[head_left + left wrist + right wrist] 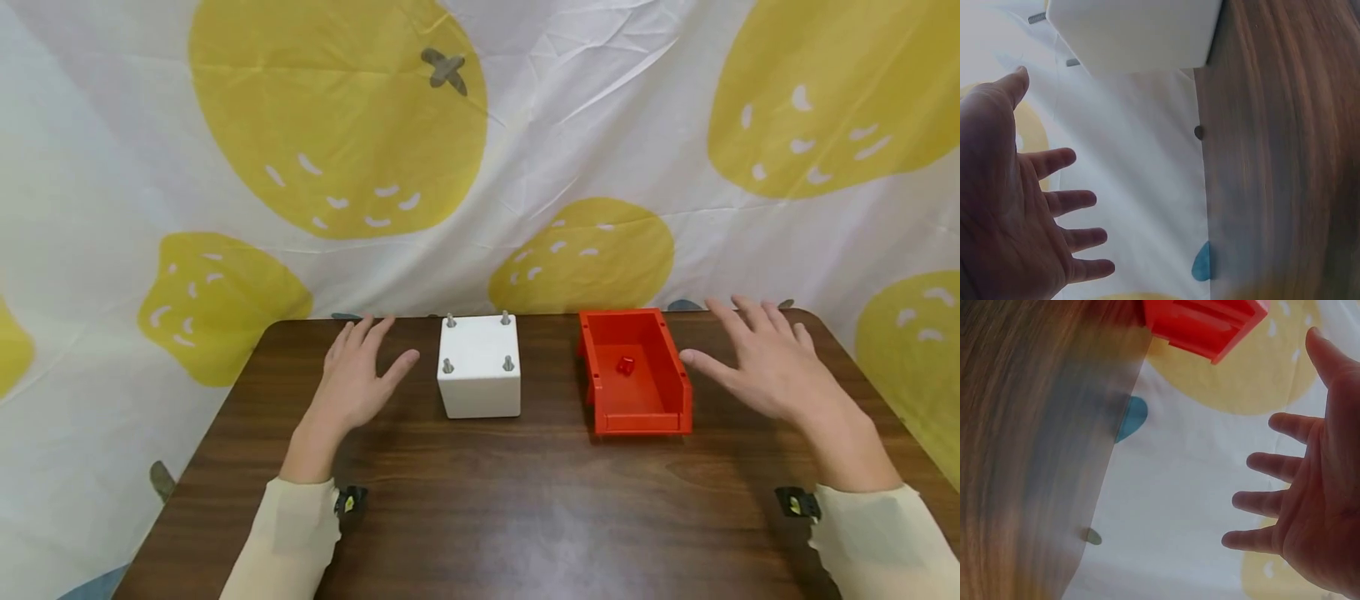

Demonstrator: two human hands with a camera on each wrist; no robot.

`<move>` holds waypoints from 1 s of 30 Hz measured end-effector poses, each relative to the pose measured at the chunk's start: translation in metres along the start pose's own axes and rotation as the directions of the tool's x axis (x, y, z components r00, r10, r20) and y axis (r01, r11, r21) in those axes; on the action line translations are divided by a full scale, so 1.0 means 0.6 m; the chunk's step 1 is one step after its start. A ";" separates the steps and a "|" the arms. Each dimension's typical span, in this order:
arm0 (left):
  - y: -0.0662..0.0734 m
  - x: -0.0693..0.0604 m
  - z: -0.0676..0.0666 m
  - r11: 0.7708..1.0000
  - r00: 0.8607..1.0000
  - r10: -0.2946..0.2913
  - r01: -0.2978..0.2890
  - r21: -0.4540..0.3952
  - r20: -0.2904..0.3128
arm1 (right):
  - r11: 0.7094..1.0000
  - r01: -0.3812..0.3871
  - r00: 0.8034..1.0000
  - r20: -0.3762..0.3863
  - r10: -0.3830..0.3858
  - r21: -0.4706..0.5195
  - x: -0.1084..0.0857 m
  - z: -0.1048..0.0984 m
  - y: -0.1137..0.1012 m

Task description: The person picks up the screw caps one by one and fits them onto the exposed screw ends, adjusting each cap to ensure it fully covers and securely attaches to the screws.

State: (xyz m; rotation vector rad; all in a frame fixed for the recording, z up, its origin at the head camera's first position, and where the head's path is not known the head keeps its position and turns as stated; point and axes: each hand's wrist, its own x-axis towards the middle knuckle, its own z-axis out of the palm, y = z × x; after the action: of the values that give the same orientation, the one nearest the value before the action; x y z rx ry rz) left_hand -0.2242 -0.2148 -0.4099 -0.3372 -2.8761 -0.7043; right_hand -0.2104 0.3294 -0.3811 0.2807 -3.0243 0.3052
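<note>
A white block (pixel 480 392) stands on the table with metal threaded studs (pixel 508 363) rising from its top corners. Left of it, my left hand (pixel 358 385) hovers with spread, straight fingers and holds nothing; the left wrist view shows its bare palm (pixel 1010 206) below the block. To the right of the block sits a red open-front bin (pixel 643 423). Inside it lie small red pieces (pixel 626 365), too small to make out exactly. Beyond the bin's right side hangs my right hand (pixel 780 375), fingers spread, touching nothing; its palm (pixel 1316 506) is bare too.
Block and bin stand near the back of a dark wooden table (pixel 525 508), apart from each other. Right behind the table's far edge hangs a white cloth (pixel 420 275) with yellow fruit prints. A small black device (pixel 349 500) is worn at each wrist.
</note>
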 end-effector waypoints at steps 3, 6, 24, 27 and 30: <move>0.007 0.002 0.002 0.999 1.000 0.013 -0.014 -0.043 -0.012 | 1.000 0.021 1.000 -0.001 -0.021 -0.015 0.002 -0.002 -0.008; 0.011 0.006 0.006 0.996 0.999 0.025 -0.027 -0.087 -0.020 | 0.999 0.044 0.999 -0.008 -0.044 -0.019 0.004 -0.003 -0.016; 0.039 0.027 0.028 0.933 1.000 0.003 -0.008 -0.361 -0.015 | 0.980 0.195 0.978 -0.065 -0.198 -0.042 0.018 -0.003 -0.062; 0.042 0.033 0.032 0.905 1.000 -0.013 0.009 -0.426 -0.007 | 0.975 0.217 0.972 -0.075 -0.221 -0.056 0.022 -0.002 -0.069; 0.043 0.037 0.036 0.865 1.000 -0.028 0.028 -0.501 0.008 | 0.971 0.226 0.970 -0.074 -0.231 -0.073 0.025 -0.001 -0.075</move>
State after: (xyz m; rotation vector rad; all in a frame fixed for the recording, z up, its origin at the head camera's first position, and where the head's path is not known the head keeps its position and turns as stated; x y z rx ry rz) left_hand -0.2413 -0.1781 -0.4128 -0.3541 -2.6566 -1.4599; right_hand -0.2164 0.2834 -0.3705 0.5909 -2.8766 0.1957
